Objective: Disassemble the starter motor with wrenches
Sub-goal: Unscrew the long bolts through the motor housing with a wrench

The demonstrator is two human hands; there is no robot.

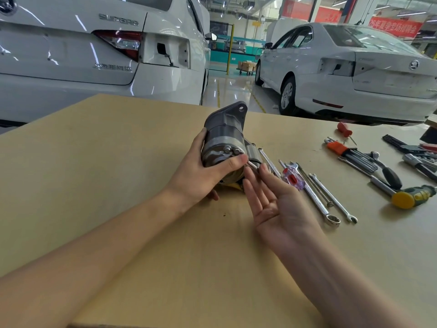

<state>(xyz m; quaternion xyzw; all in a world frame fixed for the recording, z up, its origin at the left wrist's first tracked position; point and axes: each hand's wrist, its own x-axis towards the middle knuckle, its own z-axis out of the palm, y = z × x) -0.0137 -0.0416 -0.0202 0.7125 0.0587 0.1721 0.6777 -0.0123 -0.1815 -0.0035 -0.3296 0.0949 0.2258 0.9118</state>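
Starter motor [223, 140]: grey metal, near the middle of a tan table [118, 162], tilted, mounting flange toward the far side, end cap with bolts toward the near side.
Left hand [201, 172]: grasping the motor's end cap, thumb across the cap face, fingers curled beneath.
Right hand [275, 204]: released, palm up, fingers straight, fingertips just beside a slim wrench [252, 165] set at the cap's bolts; contact with it not discernible.
Loose wrenches [324, 195]: several, chrome, lying fanned to the right of the motor.
Small clear-and-red screwdriver [293, 179]: resting among those wrenches.
Hex-key set in orange holder [340, 147], red-handled screwdriver [344, 129], ratchet and yellow-faced hammer [411, 197]: farther right.
Two white cars [94, 55]: parked beyond the table.
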